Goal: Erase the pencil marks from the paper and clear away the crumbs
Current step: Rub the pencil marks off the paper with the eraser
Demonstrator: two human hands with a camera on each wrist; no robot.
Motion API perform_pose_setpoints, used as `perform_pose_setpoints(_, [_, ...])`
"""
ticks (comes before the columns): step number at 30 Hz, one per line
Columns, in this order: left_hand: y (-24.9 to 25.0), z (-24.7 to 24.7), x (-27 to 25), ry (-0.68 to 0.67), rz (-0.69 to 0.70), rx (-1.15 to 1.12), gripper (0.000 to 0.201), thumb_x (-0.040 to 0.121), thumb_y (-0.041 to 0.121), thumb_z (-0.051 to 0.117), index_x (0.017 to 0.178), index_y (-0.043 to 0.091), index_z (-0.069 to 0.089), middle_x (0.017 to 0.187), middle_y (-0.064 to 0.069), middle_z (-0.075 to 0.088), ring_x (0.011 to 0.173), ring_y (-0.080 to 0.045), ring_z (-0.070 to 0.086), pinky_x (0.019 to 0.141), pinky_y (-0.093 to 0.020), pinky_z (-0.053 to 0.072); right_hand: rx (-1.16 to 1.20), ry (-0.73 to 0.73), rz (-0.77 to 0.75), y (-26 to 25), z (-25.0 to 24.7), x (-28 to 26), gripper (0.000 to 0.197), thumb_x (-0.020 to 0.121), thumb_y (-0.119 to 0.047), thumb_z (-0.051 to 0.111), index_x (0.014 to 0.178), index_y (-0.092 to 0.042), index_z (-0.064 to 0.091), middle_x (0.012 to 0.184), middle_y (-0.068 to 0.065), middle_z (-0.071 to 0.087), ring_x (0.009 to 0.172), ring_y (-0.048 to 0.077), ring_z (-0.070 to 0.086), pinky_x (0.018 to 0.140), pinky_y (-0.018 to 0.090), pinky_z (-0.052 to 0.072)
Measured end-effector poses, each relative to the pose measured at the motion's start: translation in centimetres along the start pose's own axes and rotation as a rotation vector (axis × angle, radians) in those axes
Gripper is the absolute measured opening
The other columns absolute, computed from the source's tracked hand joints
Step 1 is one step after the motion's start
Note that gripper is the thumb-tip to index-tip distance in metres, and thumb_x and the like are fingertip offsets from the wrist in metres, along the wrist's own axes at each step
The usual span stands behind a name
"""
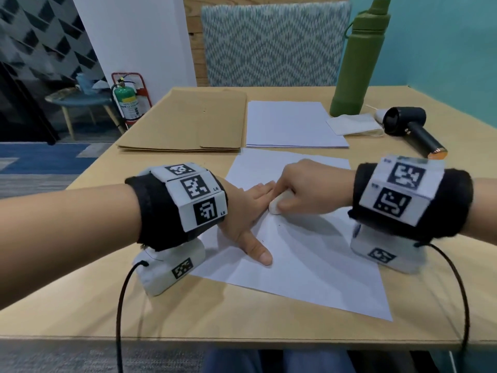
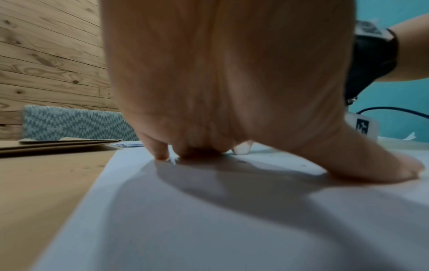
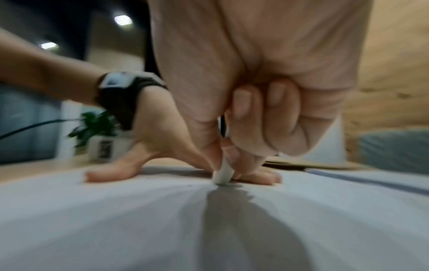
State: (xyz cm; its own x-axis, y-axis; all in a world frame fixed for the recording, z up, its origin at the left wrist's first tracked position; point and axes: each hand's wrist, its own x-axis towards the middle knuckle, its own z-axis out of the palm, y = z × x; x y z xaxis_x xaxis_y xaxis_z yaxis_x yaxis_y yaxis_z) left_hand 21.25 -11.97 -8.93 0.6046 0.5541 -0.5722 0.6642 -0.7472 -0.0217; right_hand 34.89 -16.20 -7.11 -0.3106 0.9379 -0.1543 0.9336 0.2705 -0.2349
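Note:
A white sheet of paper (image 1: pixel 309 259) lies at an angle on the wooden table (image 1: pixel 188 313). My left hand (image 1: pixel 250 211) lies flat on its left part, fingers straight and thumb spread, pressing it down. My right hand (image 1: pixel 304 189) pinches a white eraser (image 1: pixel 279 203) whose tip touches the paper right beside the left fingertips. In the right wrist view the eraser (image 3: pixel 223 174) stands between thumb and curled fingers on the paper (image 3: pixel 139 220). In the left wrist view the eraser (image 2: pixel 242 148) shows past my palm. A few tiny dark specks dot the paper near the eraser.
A stack of white paper (image 1: pixel 293 125) and brown folders (image 1: pixel 193 122) lie at the back. A green bottle (image 1: pixel 357 60), a folded cloth (image 1: pixel 352 123) and a black handheld fan (image 1: pixel 411 127) sit at the back right. A patterned chair (image 1: pixel 271 44) stands behind the table.

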Motion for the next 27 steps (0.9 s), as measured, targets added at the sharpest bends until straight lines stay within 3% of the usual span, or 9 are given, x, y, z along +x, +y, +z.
perform_pose_setpoints(2, [-0.1, 0.1, 0.1, -0.009, 0.015, 0.001, 0.118, 0.071, 0.066, 0.061, 0.147, 0.025, -0.020, 0.157, 0.009, -0.014, 0.147, -0.021, 0.006, 0.118, -0.046, 0.016, 0.019, -0.069, -0.070, -0.9, 0.2, -1.0, 0.027, 0.085, -0.015, 0.054, 0.061, -0.026, 0.059, 0.043, -0.004, 0.046, 0.050, 0.010, 0.047, 0.046, 0.014, 0.031])
perform_pose_setpoints(5, [-0.3, 0.2, 0.3, -0.026, 0.026, 0.008, 0.112, 0.070, 0.068, 0.059, 0.149, 0.029, -0.011, 0.156, 0.010, -0.016, 0.146, -0.023, 0.008, 0.117, -0.047, 0.019, 0.052, -0.178, -0.104, -1.9, 0.2, -2.0, 0.046, 0.086, -0.013, 0.056, 0.046, -0.030, 0.044, 0.045, -0.033, 0.051, 0.055, -0.014, 0.050, 0.050, 0.007, 0.036])
perform_pose_setpoints(7, [-0.3, 0.1, 0.3, -0.024, 0.006, 0.016, 0.118, 0.070, 0.069, 0.059, 0.147, 0.027, -0.020, 0.156, 0.010, -0.018, 0.147, -0.021, 0.006, 0.117, -0.047, 0.017, 0.001, -0.127, -0.074, -1.3, -0.1, -1.3, 0.035, 0.086, -0.018, 0.058, 0.054, -0.029, 0.060, 0.041, -0.011, 0.051, 0.051, 0.000, 0.050, 0.048, 0.010, 0.034])
perform_pose_setpoints(9, [-0.3, 0.1, 0.3, -0.008, -0.002, 0.023, 0.124, 0.069, 0.070, 0.060, 0.144, 0.025, -0.028, 0.156, 0.008, -0.019, 0.147, -0.020, 0.001, 0.118, -0.047, 0.013, -0.017, -0.027, 0.002, -0.2, -0.4, -0.3, 0.019, 0.086, -0.021, 0.055, 0.083, -0.015, 0.074, 0.049, -0.006, 0.046, 0.054, 0.011, 0.045, 0.055, 0.020, 0.037])
perform_pose_setpoints(11, [-0.3, 0.1, 0.3, -0.007, 0.005, 0.016, 0.127, 0.068, 0.070, 0.061, 0.143, 0.025, -0.030, 0.156, 0.007, -0.021, 0.147, -0.018, -0.004, 0.118, -0.048, 0.010, -0.011, 0.005, 0.004, 0.3, -0.2, -0.4, 0.023, 0.086, -0.019, 0.053, 0.092, -0.007, 0.072, 0.052, -0.004, 0.045, 0.055, 0.015, 0.043, 0.055, 0.022, 0.036])
perform_pose_setpoints(16, [0.1, 0.1, 0.1, -0.045, -0.040, 0.063, 0.122, 0.070, 0.072, 0.056, 0.146, 0.024, -0.027, 0.153, 0.007, -0.030, 0.147, -0.018, -0.005, 0.118, -0.047, 0.011, 0.029, -0.215, -0.165, -1.0, 0.1, -2.6, 0.022, 0.087, -0.020, 0.055, 0.071, -0.007, 0.061, 0.043, -0.002, 0.037, 0.049, 0.008, 0.041, 0.048, 0.016, 0.034])
perform_pose_setpoints(19, [0.4, -0.2, -0.2, -0.036, -0.041, 0.048, 0.118, 0.073, 0.068, 0.057, 0.146, 0.025, -0.026, 0.155, 0.008, -0.025, 0.147, -0.016, -0.004, 0.119, -0.044, 0.009, -0.032, -0.125, -0.123, -0.6, -0.4, -1.3, 0.015, 0.086, -0.022, 0.057, 0.087, -0.015, 0.071, 0.044, -0.006, 0.043, 0.050, 0.007, 0.046, 0.049, 0.014, 0.032])
perform_pose_setpoints(22, [0.7, -0.4, -0.7, -0.029, -0.040, 0.031, 0.118, 0.075, 0.065, 0.059, 0.144, 0.026, -0.029, 0.156, 0.008, -0.021, 0.147, -0.016, -0.005, 0.119, -0.043, 0.007, -0.046, -0.011, -0.059, 0.1, -0.5, -0.1, 0.025, 0.087, -0.022, 0.056, 0.104, -0.017, 0.073, 0.055, -0.013, 0.046, 0.054, 0.008, 0.043, 0.053, 0.016, 0.033])
perform_pose_setpoints(27, [0.4, -0.1, -0.2, -0.051, -0.053, 0.064, 0.120, 0.072, 0.071, 0.056, 0.146, 0.024, -0.026, 0.154, 0.009, -0.029, 0.147, -0.018, -0.003, 0.118, -0.046, 0.011, 0.002, -0.214, -0.161, -0.9, -0.2, -2.3, 0.020, 0.086, -0.019, 0.055, 0.074, -0.004, 0.063, 0.043, -0.003, 0.037, 0.049, 0.006, 0.043, 0.048, 0.014, 0.034])
